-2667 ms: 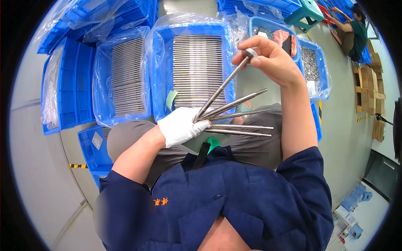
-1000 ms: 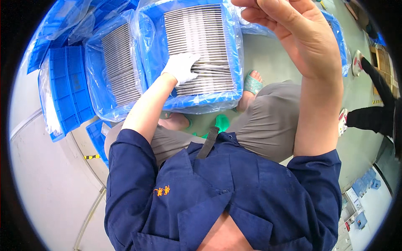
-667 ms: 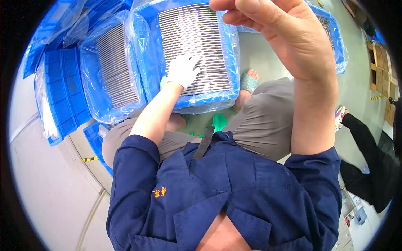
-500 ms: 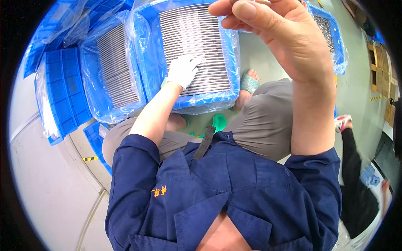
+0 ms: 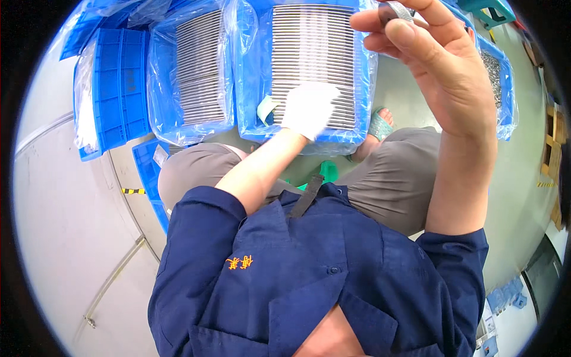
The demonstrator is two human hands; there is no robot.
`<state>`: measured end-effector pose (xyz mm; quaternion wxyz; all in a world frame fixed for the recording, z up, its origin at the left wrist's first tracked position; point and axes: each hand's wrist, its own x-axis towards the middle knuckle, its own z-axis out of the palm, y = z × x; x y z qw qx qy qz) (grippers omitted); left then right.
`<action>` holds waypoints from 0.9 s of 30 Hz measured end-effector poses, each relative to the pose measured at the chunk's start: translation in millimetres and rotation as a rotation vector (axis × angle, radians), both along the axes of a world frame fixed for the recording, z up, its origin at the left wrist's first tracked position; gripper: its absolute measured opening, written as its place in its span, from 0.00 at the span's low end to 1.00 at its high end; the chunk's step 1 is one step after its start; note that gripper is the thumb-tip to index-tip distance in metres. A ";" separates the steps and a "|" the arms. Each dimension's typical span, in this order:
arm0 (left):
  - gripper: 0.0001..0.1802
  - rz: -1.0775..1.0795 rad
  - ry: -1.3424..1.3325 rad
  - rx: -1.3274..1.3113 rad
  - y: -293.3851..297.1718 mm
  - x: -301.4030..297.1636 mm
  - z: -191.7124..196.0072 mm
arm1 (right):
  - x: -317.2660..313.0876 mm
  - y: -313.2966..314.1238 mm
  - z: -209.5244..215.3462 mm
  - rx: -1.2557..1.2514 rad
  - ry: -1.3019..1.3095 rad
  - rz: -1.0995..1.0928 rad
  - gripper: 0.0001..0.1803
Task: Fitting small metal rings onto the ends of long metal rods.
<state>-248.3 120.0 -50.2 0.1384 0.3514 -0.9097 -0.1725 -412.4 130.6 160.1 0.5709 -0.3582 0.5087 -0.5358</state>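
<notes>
Up at the top edge, my right hand [image 5: 443, 65] is bare and closed, pinching a small round metal piece with a ridged rim [image 5: 397, 11] between thumb and fingers. My left hand [image 5: 309, 109], in a white glove, lies over the near part of a blue bin [image 5: 253, 83]. Inside that bin, slim shiny metal rods [image 5: 309, 35] lie side by side in a row. The glove is overexposed; its fingers look stretched out over the rods, with nothing visible in them. A pale green strip [image 5: 266, 108] stands beside the glove at the bin's left side.
Left of it is another plastic-lined blue bin [image 5: 156, 89] of similar rods [image 5: 202, 65]. Further left stands an upright blue crate [image 5: 122, 89]. Behind my right forearm, a blue bin [image 5: 507, 98] holds small metal parts. My knees flank the middle bin.
The bins sit further right in view. My left hand has shifted right across the rods. My right hand still pinches the metal piece, now more visible. A person at the right has left view.
</notes>
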 end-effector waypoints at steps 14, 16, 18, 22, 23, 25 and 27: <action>0.13 0.396 -0.550 0.094 -46.9 96.9 3.3 | -3.1 14.0 15.9 -0.129 -0.001 0.065 0.17; 0.13 0.439 -0.615 0.133 -45.1 89.1 10.0 | -0.7 14.8 14.0 -0.206 -0.002 0.053 0.18; 0.14 0.447 -0.685 0.210 -42.9 80.6 9.8 | 5.2 13.9 15.6 -0.161 0.012 0.051 0.18; 0.18 0.480 -0.670 0.288 -40.4 98.1 -2.1 | 11.1 9.6 -6.7 -0.173 0.016 0.050 0.14; 0.21 0.427 -0.648 0.287 -41.9 86.6 13.3 | -5.6 13.6 -16.8 -0.238 0.031 0.173 0.18; 0.24 0.378 -0.589 0.214 -54.2 88.3 57.0 | -6.9 11.7 -17.0 -0.246 0.054 0.234 0.20; 0.26 0.355 -0.510 0.177 -83.6 89.6 89.3 | -6.8 17.7 -6.8 -0.294 0.020 0.294 0.21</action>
